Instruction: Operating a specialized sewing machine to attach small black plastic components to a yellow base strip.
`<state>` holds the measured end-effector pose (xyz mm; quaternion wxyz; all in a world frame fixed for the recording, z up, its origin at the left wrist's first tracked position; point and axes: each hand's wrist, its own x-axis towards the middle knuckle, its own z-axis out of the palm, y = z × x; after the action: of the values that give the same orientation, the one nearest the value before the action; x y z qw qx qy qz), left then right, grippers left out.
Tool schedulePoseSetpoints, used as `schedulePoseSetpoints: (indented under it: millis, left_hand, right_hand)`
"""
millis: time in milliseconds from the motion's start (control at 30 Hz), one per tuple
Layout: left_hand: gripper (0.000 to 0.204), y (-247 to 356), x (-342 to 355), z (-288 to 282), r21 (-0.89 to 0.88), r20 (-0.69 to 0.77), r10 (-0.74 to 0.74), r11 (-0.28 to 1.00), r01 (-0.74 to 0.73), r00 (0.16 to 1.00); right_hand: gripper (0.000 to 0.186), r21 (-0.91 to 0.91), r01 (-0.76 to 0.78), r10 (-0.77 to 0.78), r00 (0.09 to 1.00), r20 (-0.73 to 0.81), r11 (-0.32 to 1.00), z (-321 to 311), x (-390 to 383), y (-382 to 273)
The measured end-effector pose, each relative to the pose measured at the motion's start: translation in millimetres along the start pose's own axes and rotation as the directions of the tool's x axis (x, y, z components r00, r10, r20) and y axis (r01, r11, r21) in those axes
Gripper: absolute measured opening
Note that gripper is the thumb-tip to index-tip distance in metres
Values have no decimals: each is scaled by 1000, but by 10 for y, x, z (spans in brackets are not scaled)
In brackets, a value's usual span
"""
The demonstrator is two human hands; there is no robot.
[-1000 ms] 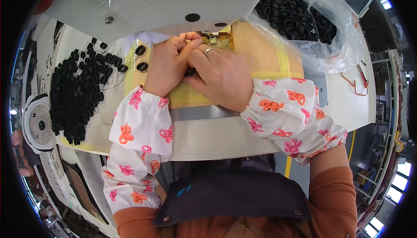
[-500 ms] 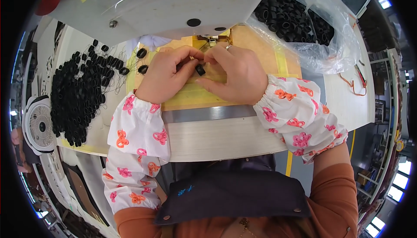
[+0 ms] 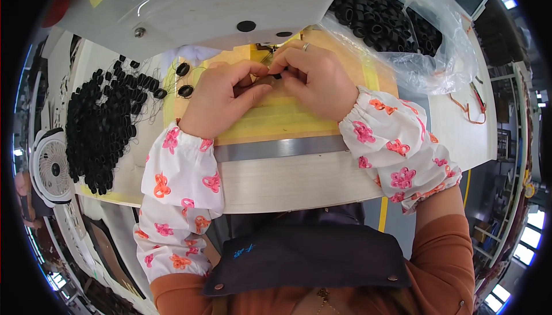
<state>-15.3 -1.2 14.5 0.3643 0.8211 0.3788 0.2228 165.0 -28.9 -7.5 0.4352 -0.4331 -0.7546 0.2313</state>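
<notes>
My right hand (image 3: 316,79) pinches a small black band (image 3: 278,75) just in front of the metal parts (image 3: 263,47) beneath the grey sewing machine head (image 3: 218,4). My left hand (image 3: 224,99) is curled beside it, its fingertips closed near the band; whatever they grip is hidden. Both hands are over a yellow-taped board (image 3: 241,125). Left of them, two black bands (image 3: 185,90) lie apart, with a large heap of black bands (image 3: 98,131) and fine loose threads farther left.
A clear bag (image 3: 379,24) of black rings occupies the back right, beside thin orange cords (image 3: 476,120). A white fan (image 3: 52,171) stands at the far left, with another person (image 3: 26,194) behind it. Crumpled white cloth (image 3: 190,53) lies behind my left hand.
My hands were overlapped a second ago and have separated slightly side by side. Since half a second ago, my right hand and the black band have moved up toward the metal parts.
</notes>
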Motion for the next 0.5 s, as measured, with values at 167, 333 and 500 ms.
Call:
schedulePoseSetpoints:
  millis: [167, 333, 500]
  left_hand:
    - [11, -54, 15, 98, 203, -113, 142, 972, -117, 983]
    - [9, -45, 14, 119, 108, -179, 62, 993, -43, 982]
    - [10, -90, -3, 119, 197, -151, 147, 973, -116, 977]
  right_hand:
    - [11, -38, -63, 60, 995, -74, 997, 8, -7, -41]
    - [10, -19, -103, 103, 995, -19, 994, 6, -12, -126]
    - [14, 4, -176, 176, 984, 4, 984, -8, 2, -77]
